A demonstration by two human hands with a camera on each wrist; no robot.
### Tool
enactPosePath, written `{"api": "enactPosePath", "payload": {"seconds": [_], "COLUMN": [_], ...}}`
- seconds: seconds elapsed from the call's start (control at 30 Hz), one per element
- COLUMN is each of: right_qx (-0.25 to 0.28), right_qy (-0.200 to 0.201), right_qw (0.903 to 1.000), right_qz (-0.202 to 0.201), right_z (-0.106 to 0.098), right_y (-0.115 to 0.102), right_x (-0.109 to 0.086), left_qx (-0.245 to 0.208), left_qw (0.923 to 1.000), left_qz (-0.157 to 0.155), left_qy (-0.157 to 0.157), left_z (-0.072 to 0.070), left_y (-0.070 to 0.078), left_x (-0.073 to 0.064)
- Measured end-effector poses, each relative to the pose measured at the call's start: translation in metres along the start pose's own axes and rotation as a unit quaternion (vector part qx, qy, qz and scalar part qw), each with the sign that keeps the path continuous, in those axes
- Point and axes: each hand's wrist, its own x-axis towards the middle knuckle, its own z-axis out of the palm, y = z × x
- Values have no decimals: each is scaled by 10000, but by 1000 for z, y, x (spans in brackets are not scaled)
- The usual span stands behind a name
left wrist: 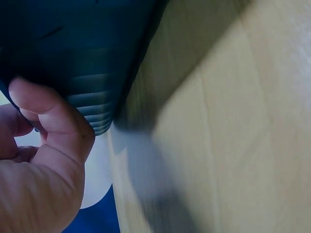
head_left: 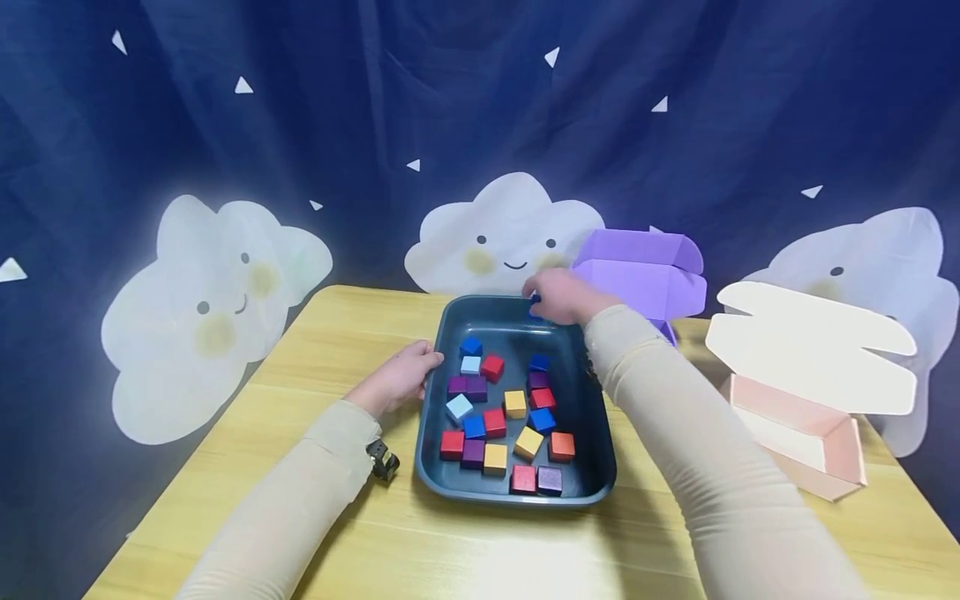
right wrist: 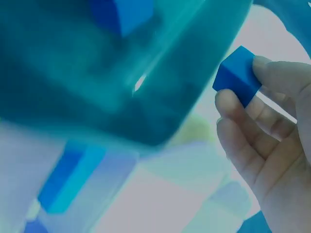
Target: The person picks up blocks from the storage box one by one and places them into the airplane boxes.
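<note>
A dark blue-grey tray (head_left: 517,501) holds several coloured cubes: red, blue, purple, yellow, light blue and an orange one (head_left: 561,447). My left hand (head_left: 402,372) grips the tray's left rim; in the left wrist view the thumb (left wrist: 41,99) lies against its side wall. Over the tray's far right corner, my right hand (head_left: 558,296) pinches a blue cube (right wrist: 238,75) between thumb and fingertips. The right wrist view shows this cube beside the rim, with another blue cube (right wrist: 124,17) inside the tray.
Behind the right forearm stands an open purple box (head_left: 637,283), partly hidden. In the right wrist view blue blocks (right wrist: 70,177) show beyond the tray's edge. An open pale pink box (head_left: 843,458) with a raised white lid stands at right on the wooden table (head_left: 337,333).
</note>
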Motion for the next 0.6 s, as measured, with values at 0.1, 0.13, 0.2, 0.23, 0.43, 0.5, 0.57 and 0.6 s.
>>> {"api": "enactPosePath", "payload": {"seconds": [0.1, 0.13, 0.2, 0.23, 0.43, 0.5, 0.57, 0.6], "right_qx": [220, 283, 357, 364, 347, 375, 396, 401], "right_qy": [37, 51, 141, 193, 351, 329, 296, 287], "right_qw": [9995, 9990, 9980, 9977, 9963, 9955, 9947, 9939], "right_qz": [245, 332, 502, 533, 701, 801, 901, 982], "right_z": [-10, -13, -19, -21, -27, -25, -23, -22], "right_y": [9, 12, 19, 23, 51, 62, 72, 77], "right_x": [-10, -13, -21, -25, -54, -65, -74, -78], "left_qx": [-19, -27, -83, -92, -59, -81, -87, -92], "left_qw": [10000, 10000, 10000, 9999, 10000, 10000, 10000, 10000], "left_qz": [-11, -6, 5, 20, 6, -3, -5, -14], "left_qy": [18, 17, -18, -35, -24, -21, -24, -18], "left_z": [-1, -1, -1, -1, -1, -1, -1, 0], "left_y": [-1, -1, -2, -2, 0, 0, 0, -1], "left_x": [-1, -1, -2, -2, -1, 0, 0, 0]}}
